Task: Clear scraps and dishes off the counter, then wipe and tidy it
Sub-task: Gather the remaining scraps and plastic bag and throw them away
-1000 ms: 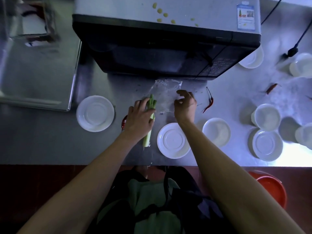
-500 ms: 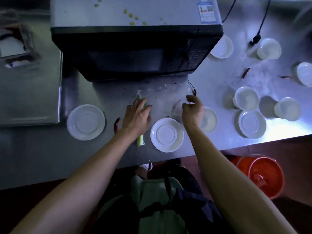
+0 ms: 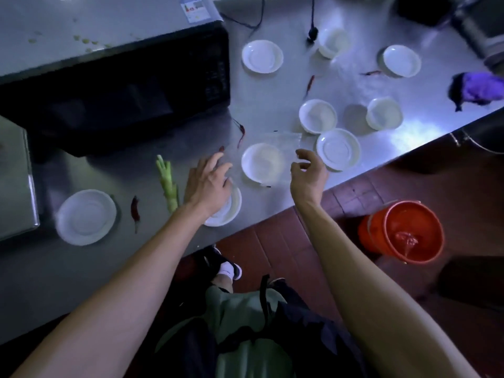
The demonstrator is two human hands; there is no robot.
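My right hand [image 3: 308,173] pinches the edge of a clear plastic bag [image 3: 283,140] that hangs over a white bowl [image 3: 259,165] near the steel counter's [image 3: 163,246] front edge. Over a white plate [image 3: 230,208], my left hand [image 3: 208,184] has its fingers spread, the tips at the bag's left edge. A green vegetable stalk [image 3: 167,181] lies loose just left of that hand. Red chilies lie scattered: one [image 3: 135,211] by the stalk, one [image 3: 241,135] at the microwave's corner, another [image 3: 309,84] farther back.
A black microwave [image 3: 117,85] fills the back left. Several white plates and bowls dot the counter, among them a plate [image 3: 86,216] at left and a bowl [image 3: 317,115]. A purple cloth [image 3: 480,88] lies far right. An orange bucket [image 3: 403,233] stands on the floor.
My left hand let go of the green stalk, which now lies on the counter. My right hand carried the clear plastic bag rightward over the bowl. The view swung right.
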